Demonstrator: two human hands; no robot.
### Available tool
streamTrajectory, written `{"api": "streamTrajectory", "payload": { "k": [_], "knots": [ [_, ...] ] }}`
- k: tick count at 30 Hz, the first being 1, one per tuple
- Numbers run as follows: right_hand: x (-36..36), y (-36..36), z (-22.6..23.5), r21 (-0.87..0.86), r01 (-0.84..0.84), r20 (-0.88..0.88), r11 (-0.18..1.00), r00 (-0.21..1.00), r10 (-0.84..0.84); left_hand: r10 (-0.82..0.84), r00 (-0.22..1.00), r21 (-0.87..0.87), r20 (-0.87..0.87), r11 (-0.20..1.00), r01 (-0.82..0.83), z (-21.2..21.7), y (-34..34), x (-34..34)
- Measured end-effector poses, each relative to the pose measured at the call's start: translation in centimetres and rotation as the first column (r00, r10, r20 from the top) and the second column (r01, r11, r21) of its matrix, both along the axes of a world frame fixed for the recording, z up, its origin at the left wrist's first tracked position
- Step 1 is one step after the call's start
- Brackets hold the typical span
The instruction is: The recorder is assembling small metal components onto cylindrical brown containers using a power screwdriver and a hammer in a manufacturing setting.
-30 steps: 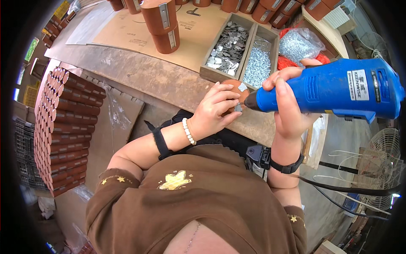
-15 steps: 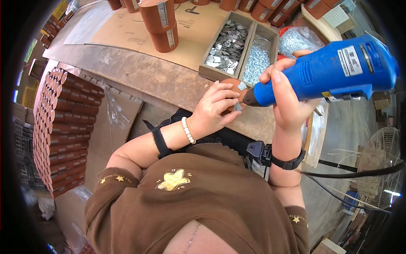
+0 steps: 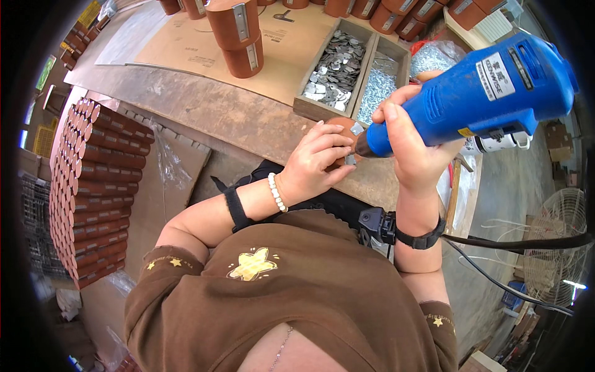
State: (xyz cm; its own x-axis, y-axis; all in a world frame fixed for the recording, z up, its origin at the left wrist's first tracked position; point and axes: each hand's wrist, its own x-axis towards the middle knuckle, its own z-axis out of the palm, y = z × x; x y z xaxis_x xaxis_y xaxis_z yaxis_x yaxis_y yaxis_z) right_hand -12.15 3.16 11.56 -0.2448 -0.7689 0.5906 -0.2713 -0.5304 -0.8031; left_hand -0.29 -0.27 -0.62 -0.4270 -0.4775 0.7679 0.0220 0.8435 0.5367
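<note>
My left hand (image 3: 316, 162) grips a small brown cylinder (image 3: 339, 125) with a little metal plate on its side, held above the edge of the workbench (image 3: 204, 108). My right hand (image 3: 412, 146) is wrapped around a blue electric screwdriver (image 3: 489, 93), whose dark tip presses against the metal plate on the cylinder. A bead bracelet sits on my left wrist and a black strap on my right.
A wooden two-part tray (image 3: 365, 53) holds metal plates and small screws just beyond my hands. Taller brown cylinders (image 3: 238, 34) stand on cardboard further back. A stacked block of brown cylinders (image 3: 93, 186) lies at the left. A cable (image 3: 520, 242) and fan (image 3: 558, 248) are at the right.
The blue screwdriver's body has tilted upward and swung toward the tray, while its tip stays on the cylinder. My left hand has barely moved.
</note>
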Motion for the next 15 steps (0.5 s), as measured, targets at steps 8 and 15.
{"api": "streamTrajectory", "payload": {
  "k": [8, 15],
  "knots": [
    [-0.61, -0.02, -0.66, -0.057, 0.047, -0.126, 0.997, 0.991, -0.054, 0.012, 1.000, 0.026, 0.019, 1.000, -0.013, 0.25, 0.15, 0.13],
    [-0.66, 0.34, -0.51, -0.027, -0.044, 0.154, 0.999, 0.987, 0.048, 0.044, 0.998, 0.008, 0.038, 0.999, -0.044, 0.20, 0.23, 0.07]
  ]
}}
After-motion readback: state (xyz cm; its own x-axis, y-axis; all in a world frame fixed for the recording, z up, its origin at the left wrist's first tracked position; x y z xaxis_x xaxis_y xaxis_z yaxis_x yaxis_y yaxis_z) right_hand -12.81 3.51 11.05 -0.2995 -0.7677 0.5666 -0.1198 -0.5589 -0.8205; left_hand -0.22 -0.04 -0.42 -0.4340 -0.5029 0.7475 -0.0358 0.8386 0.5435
